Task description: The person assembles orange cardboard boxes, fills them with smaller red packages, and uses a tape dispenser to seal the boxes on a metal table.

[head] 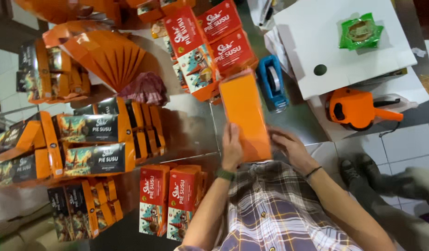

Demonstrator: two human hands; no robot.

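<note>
An orange carton (244, 114) is held flat on the tabletop (191, 130) between both hands: left hand (232, 148) and right hand (288, 148), fingers pressed against its long edges, apparently to steady it.

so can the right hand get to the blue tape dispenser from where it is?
Probably yes. The right hand rests on the orange box, and the blue tape dispenser stands just beyond it on the table, with nothing visible between them.
</note>
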